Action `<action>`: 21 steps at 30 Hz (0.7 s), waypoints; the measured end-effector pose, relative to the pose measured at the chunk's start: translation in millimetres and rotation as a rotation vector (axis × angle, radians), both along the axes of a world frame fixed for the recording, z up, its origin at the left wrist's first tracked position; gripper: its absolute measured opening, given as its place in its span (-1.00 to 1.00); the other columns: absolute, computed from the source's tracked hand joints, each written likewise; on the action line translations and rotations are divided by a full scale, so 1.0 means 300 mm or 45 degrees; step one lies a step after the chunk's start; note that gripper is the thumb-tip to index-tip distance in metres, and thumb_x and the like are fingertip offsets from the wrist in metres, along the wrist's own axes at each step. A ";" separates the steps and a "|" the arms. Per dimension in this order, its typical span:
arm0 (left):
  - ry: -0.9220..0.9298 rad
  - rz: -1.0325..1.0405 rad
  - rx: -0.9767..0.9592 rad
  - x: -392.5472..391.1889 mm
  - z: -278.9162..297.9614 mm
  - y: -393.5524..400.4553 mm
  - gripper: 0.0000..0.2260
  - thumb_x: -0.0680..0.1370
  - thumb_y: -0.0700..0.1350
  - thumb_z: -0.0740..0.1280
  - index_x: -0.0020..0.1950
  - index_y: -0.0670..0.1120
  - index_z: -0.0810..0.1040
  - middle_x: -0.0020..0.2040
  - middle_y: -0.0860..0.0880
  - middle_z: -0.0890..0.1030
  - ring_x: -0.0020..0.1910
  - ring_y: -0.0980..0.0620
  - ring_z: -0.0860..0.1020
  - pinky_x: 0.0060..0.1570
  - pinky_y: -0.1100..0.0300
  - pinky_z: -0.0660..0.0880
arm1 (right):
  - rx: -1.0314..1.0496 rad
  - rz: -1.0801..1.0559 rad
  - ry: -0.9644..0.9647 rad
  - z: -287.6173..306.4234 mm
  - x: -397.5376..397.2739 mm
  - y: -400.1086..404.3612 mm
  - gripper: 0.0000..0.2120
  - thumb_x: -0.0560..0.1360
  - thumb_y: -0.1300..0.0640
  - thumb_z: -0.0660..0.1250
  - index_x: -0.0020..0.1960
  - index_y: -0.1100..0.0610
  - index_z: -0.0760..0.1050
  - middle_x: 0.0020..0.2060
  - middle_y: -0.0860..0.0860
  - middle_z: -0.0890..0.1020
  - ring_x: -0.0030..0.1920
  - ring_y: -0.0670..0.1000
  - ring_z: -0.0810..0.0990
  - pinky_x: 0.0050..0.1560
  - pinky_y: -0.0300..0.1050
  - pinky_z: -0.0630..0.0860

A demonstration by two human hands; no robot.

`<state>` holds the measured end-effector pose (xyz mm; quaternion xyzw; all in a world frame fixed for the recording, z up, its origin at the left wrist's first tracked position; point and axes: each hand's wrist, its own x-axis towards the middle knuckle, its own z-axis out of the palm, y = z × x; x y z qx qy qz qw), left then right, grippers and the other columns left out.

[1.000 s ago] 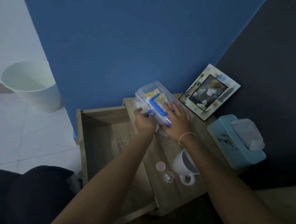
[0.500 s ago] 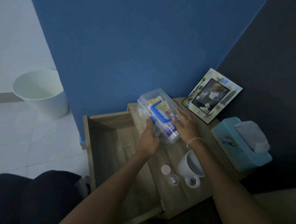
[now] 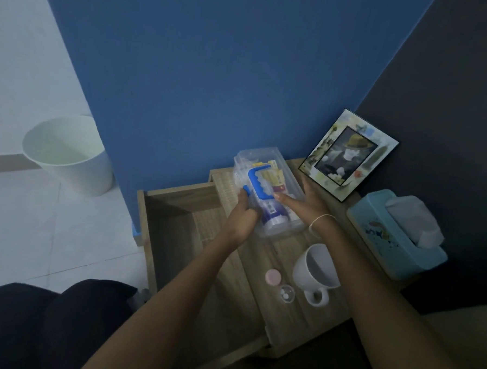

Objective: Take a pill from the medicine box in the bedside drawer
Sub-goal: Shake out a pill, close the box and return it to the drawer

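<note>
A clear plastic medicine box [image 3: 268, 168] with a blue handle and packets inside is held over the back of the wooden bedside table [image 3: 294, 325]. My left hand [image 3: 242, 216] grips its left side, thumb by the blue latch. My right hand [image 3: 306, 204] holds its right side with the fingers spread. The drawer [image 3: 178, 223] stands pulled out to the left, and its inside looks bare. A small clear dish with white pills [image 3: 286, 293] and a pink cap [image 3: 273, 277] lie near the table's front.
A white mug [image 3: 314, 270] stands next to the pills. A picture frame [image 3: 348, 154] leans at the back right, and a light blue tissue box [image 3: 395, 234] sits at the right edge. On the tiled floor to the left is a white bin [image 3: 69, 152]. My dark-clothed knees [image 3: 45, 329] are at lower left.
Both hands have drawn the medicine box nearer and tilted it, so it is held between them. My left hand shifted from the box's front onto its left side.
</note>
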<state>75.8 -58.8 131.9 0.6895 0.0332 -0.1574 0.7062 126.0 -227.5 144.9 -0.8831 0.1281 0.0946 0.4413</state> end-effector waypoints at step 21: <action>-0.374 0.004 0.729 0.281 0.051 0.106 -0.48 0.66 -0.08 0.04 0.55 -0.22 -0.06 0.59 -0.16 -0.04 0.58 -0.06 -0.06 0.51 0.15 -0.09 | -0.353 -0.278 -0.116 -0.041 -0.221 0.207 0.09 0.32 -0.32 0.40 0.56 0.04 -0.19 0.56 0.15 -0.20 0.55 0.23 -0.12 0.47 0.30 0.17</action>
